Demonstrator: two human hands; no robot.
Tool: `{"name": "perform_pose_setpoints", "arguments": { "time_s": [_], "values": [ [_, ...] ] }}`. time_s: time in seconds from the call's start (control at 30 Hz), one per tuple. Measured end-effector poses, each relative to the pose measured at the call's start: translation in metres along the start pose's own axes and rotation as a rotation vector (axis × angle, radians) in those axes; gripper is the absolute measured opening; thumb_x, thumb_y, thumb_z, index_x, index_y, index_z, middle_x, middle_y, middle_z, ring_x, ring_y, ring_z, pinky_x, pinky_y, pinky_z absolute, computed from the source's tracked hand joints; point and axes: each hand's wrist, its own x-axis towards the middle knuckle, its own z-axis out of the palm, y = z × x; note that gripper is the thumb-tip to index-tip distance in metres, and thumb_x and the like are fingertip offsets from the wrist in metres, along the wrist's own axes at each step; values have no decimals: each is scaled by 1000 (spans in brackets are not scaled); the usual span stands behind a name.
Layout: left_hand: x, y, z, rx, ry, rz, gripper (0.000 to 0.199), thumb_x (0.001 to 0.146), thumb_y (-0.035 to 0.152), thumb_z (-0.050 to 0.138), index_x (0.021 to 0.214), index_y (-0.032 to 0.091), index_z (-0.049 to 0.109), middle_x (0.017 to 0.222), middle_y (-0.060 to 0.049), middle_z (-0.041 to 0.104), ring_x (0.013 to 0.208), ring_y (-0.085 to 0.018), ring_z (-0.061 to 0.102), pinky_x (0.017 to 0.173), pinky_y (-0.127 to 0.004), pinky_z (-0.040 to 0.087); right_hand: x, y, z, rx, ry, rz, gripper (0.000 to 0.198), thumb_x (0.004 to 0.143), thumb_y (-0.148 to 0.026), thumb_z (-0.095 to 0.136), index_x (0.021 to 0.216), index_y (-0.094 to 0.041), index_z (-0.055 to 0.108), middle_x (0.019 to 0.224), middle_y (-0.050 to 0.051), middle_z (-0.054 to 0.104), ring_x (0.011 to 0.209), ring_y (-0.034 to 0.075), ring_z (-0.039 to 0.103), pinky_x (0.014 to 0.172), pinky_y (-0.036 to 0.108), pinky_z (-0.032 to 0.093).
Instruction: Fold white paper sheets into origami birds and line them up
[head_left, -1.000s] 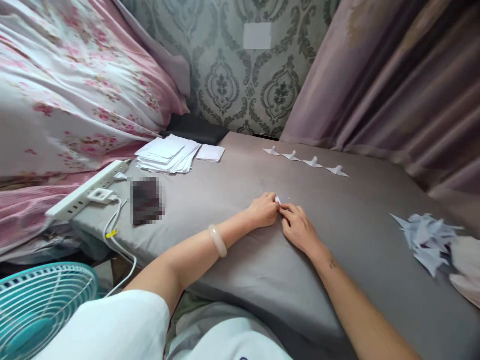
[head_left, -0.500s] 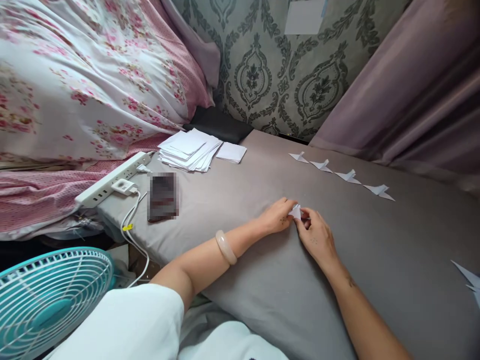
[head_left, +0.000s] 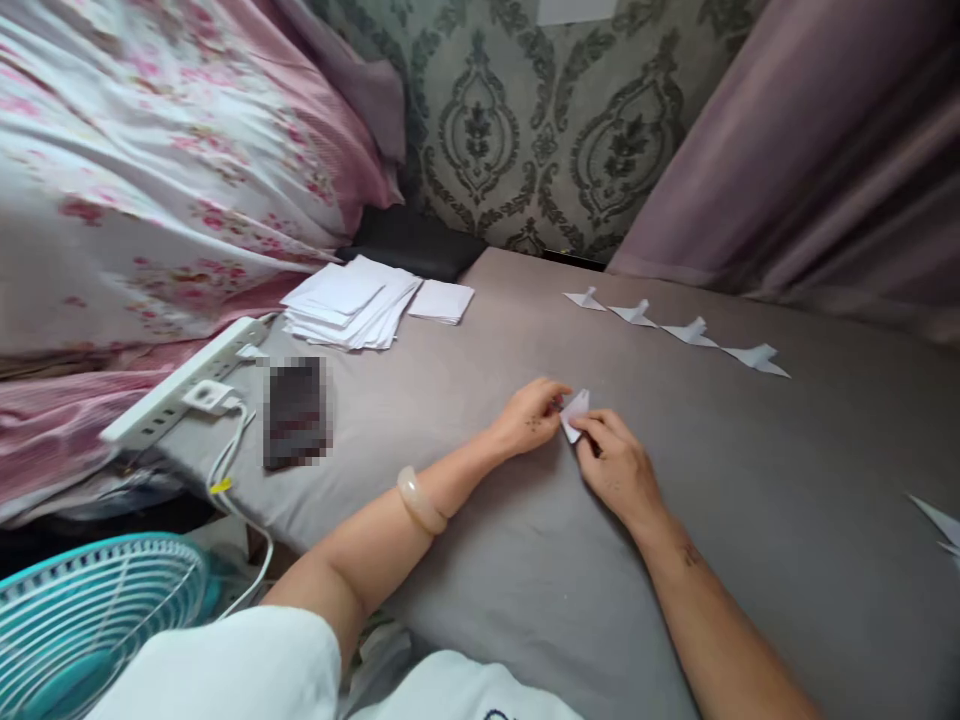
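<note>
Between my hands is a small folded piece of white paper (head_left: pixel 573 424), narrow and pointed at its upper end. My right hand (head_left: pixel 619 465) pinches it from the right, thumb below and fingers on top. My left hand (head_left: pixel 531 418), with a pale bangle (head_left: pixel 420 502) further up the arm, has its fingers curled at the paper's left edge; their tips are partly hidden. Beyond the hands, several folded white paper shapes (head_left: pixel 688 332), each with wings and a raised middle, stand in a slanting row on the grey sheet (head_left: pixel 480 560).
Stacked white paper sheets (head_left: pixel 345 300) lie at the back left, beside a smaller pile (head_left: pixel 442 300). Nearer are a blurred-out dark phone (head_left: pixel 296 415) and a power strip (head_left: pixel 187 385) with cables. A turquoise fan (head_left: pixel 97 620) stands lower left. More folded paper (head_left: pixel 936 520) shows at the right edge.
The folded paper has turned and shows a larger flat face. My left fingers have shifted to its left edge while the right hand keeps its pinch. The camera view has tilted slightly.
</note>
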Motion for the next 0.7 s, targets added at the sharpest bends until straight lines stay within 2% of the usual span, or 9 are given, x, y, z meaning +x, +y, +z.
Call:
{"name": "perform_pose_setpoints", "arguments": {
  "time_s": [0.1, 0.2, 0.37, 0.47, 0.57, 0.7],
  "values": [
    [1, 2, -7, -68, 44, -80, 36, 71, 4, 46, 101, 15, 63, 91, -4, 64, 77, -13, 57, 72, -24, 48, -5, -7, -5, -38, -46, -27, 35, 81, -11, 45, 102, -25, 69, 103, 6, 63, 100, 21, 58, 78, 31, 48],
    [2, 5, -11, -116, 2, -72, 32, 70, 5, 49, 96, 16, 63, 88, -2, 63, 73, -11, 55, 67, -23, 46, -7, -11, -8, -65, -32, 4, 32, 82, -12, 47, 100, -25, 69, 100, 6, 63, 97, 20, 57, 74, 30, 48],
    [-2, 13, -10, -41, -84, 74, 23, 72, 11, 58, 94, 17, 61, 90, -2, 58, 77, -13, 53, 66, -23, 44, -8, -9, -9, -55, -2, 38, 14, 87, -22, 50, 83, -23, 64, 90, 4, 63, 88, 19, 58, 72, 29, 44],
    [-3, 12, -8, 38, -118, 128, 21, 74, 11, 60, 94, 16, 60, 90, -3, 56, 79, -13, 53, 68, -25, 45, -7, -6, -7, -2, 9, 137, 5, 83, -25, 57, 86, -21, 56, 84, 3, 62, 79, 18, 58, 67, 28, 42],
    [-3, 8, -6, 117, -124, 203, 19, 78, 10, 58, 95, 16, 61, 91, -5, 57, 82, -15, 53, 71, -26, 46, -5, -5, -7, 72, 31, 246, 19, 80, -27, 62, 95, -21, 53, 88, 2, 62, 72, 15, 58, 62, 27, 41],
    [-3, 4, -6, 227, -143, 299, 19, 83, 11, 55, 98, 19, 63, 97, -6, 62, 87, -18, 53, 77, -30, 47, -3, -5, -8, 108, -2, 224, 25, 81, -25, 59, 106, -23, 57, 97, 3, 61, 73, 14, 58, 65, 26, 43]
  ]
}}
